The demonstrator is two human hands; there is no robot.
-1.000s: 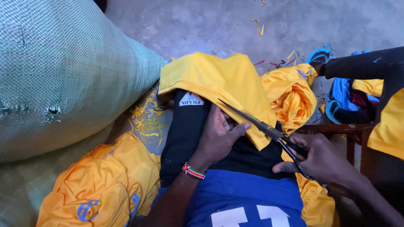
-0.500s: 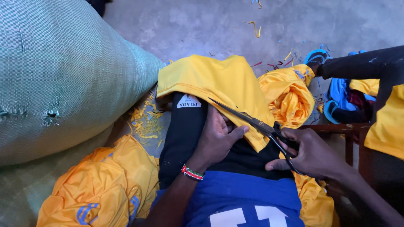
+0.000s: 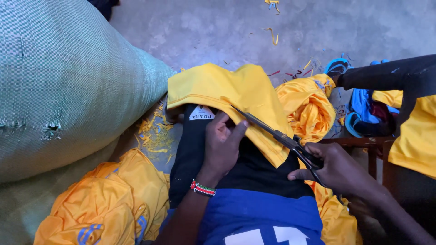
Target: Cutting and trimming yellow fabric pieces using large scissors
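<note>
Your right hand (image 3: 338,170) is clenched around the handles of the scissors (image 3: 277,135), whose slim metal blades run up and away from that grip across the yellow fabric (image 3: 227,88). Your left hand (image 3: 222,145) presses flat, fingers loose, on the soft black garment (image 3: 254,170) beside the blades. Since a moment ago the blades have slid slightly further along the yellow fold.

— What's the floor (image 3: 204,31) like?
— Bare grey concrete, mottled, strewn with yellow fabric scraps (image 3: 154,134).
— Anything large nearby?
— A bulging green woven sack (image 3: 63,86) fills the left. A dark wooden stool (image 3: 359,143) shows on the right, in soft, even light.
</note>
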